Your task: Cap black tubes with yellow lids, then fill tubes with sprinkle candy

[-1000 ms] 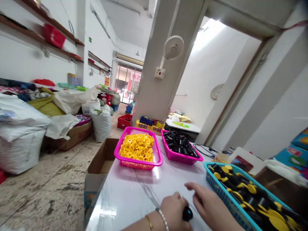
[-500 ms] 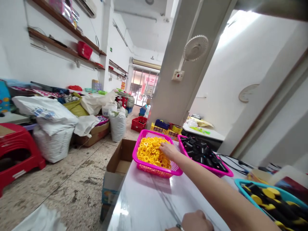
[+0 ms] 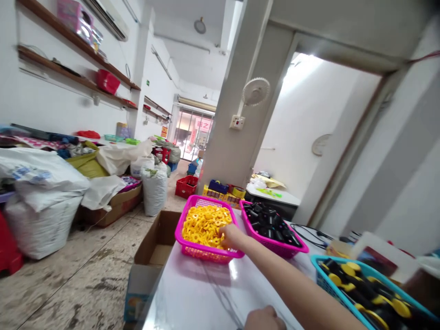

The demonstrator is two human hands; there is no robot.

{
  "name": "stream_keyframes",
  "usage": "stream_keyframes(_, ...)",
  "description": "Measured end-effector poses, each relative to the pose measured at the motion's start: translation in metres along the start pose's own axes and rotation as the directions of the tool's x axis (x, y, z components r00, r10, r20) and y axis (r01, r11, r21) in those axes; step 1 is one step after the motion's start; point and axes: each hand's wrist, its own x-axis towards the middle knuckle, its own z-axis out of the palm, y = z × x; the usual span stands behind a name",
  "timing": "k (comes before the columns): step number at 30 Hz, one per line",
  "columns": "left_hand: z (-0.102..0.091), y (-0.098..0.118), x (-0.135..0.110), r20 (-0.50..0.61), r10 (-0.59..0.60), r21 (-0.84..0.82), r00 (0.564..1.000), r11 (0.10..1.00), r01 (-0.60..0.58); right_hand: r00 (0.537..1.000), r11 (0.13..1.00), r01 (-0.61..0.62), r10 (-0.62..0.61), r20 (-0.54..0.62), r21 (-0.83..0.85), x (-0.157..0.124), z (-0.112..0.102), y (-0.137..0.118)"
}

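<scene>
My right hand [image 3: 233,237] reaches into a pink plastic basket [image 3: 206,256], its bent fingers down among small yellow ring-shaped plastic pieces [image 3: 202,224]. The fingertips are partly hidden, so whether a piece is between them does not show. Low in the view, over the white table [image 3: 192,293], my left hand [image 3: 264,319] is closed, cut off by the bottom edge; what it holds, if anything, is hidden. Right of the yellow pieces stands a second pink basket [image 3: 275,247] full of black cylindrical parts [image 3: 266,220].
A turquoise basket [image 3: 323,275] of black-and-yellow parts [image 3: 371,288] stands at the near right. Black cables [image 3: 309,233] lie behind it. Beside the table's left edge is an open cardboard box [image 3: 147,275]. White sacks [image 3: 44,201] stand on the floor at left.
The camera view has turned to the right. My right hand has shifted toward the near right side of the yellow pieces and sits deeper among them. My left hand sits lower in the view.
</scene>
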Motion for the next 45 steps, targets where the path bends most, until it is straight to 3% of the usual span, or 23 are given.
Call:
stream_keyframes(4, -0.002, -0.014, 0.003, 0.036, 0.242, 0.067, 0.970, 0.968, -0.244, 0.995, 0.964, -0.083, 0.094, -0.031, 0.251, -0.007, -0.008, -0.006)
stream_keyframes(8, 0.000, -0.028, 0.005, 0.043, 0.448, 0.099, 0.893, 0.888, -0.450, 0.989, 0.851, -0.121, 0.147, -0.010, 0.511, -0.039, -0.025, -0.003)
stream_keyframes(10, 0.000, -0.032, 0.003, -0.004, 0.511, 0.079, 0.859, 0.857, -0.510, 0.991, 0.784, -0.110, 0.137, 0.003, 0.610, -0.079, -0.031, 0.002)
stream_keyframes(12, -0.003, -0.032, -0.003, -0.032, 0.521, 0.071, 0.853, 0.852, -0.518, 0.994, 0.692, -0.084, 0.107, 0.013, 0.717, -0.133, -0.033, 0.010)
stream_keyframes(14, -0.008, -0.030, -0.010, -0.019, 0.547, 0.125, 0.837, 0.832, -0.541, 0.997, 0.480, -0.035, 0.083, -0.005, 0.876, -0.194, -0.030, 0.018)
stream_keyframes(17, -0.015, -0.026, -0.019, 0.081, 0.606, 0.239, 0.791, 0.759, -0.606, 0.979, 0.293, -0.060, 0.203, 0.000, 0.954, -0.277, -0.013, 0.027)
stream_keyframes(20, -0.014, -0.023, -0.025, 0.176, 0.612, 0.221, 0.771, 0.738, -0.637, 0.922, 0.175, -0.221, 0.359, 0.147, 0.959, -0.331, 0.014, 0.033)
stream_keyframes(23, -0.008, -0.020, -0.032, 0.280, 0.668, 0.267, 0.689, 0.635, -0.725, 0.819, 0.110, -0.386, 0.499, 0.285, 0.916, -0.358, 0.036, 0.038)
stream_keyframes(25, -0.006, -0.019, -0.036, 0.302, 0.691, 0.304, 0.657, 0.584, -0.753, 0.767, 0.159, -0.459, 0.567, 0.300, 0.874, -0.365, 0.043, 0.039)
stream_keyframes(27, -0.005, -0.019, -0.038, 0.277, 0.695, 0.327, 0.663, 0.581, -0.745, 0.760, 0.286, -0.497, 0.599, 0.252, 0.819, -0.367, 0.043, 0.037)
stream_keyframes(31, -0.005, -0.021, -0.035, 0.199, 0.689, 0.346, 0.697, 0.616, -0.708, 0.836, 0.720, -0.382, 0.537, -0.116, 0.579, -0.370, 0.039, 0.027)
stream_keyframes(33, -0.005, -0.022, -0.034, 0.188, 0.686, 0.346, 0.703, 0.623, -0.701, 0.857, 0.851, -0.292, 0.435, -0.275, 0.437, -0.374, 0.039, 0.023)
stream_keyframes(36, -0.004, -0.021, -0.035, 0.199, 0.681, 0.347, 0.705, 0.623, -0.700, 0.910, 0.947, -0.150, 0.245, -0.335, 0.285, -0.380, 0.043, 0.022)
stream_keyframes(39, -0.005, -0.018, -0.038, 0.205, 0.668, 0.343, 0.715, 0.635, -0.692, 0.960, 0.986, -0.057, 0.096, -0.262, 0.154, -0.384, 0.053, 0.022)
stream_keyframes(42, -0.007, -0.017, -0.040, 0.211, 0.672, 0.320, 0.710, 0.639, -0.700, 0.956, 0.993, -0.039, 0.071, -0.286, 0.116, -0.388, 0.068, 0.011)
stream_keyframes(45, -0.009, -0.017, -0.041, 0.239, 0.678, 0.299, 0.696, 0.630, -0.717, 0.939, 0.978, 0.061, 0.011, -0.344, 0.198, -0.391, 0.075, -0.008)
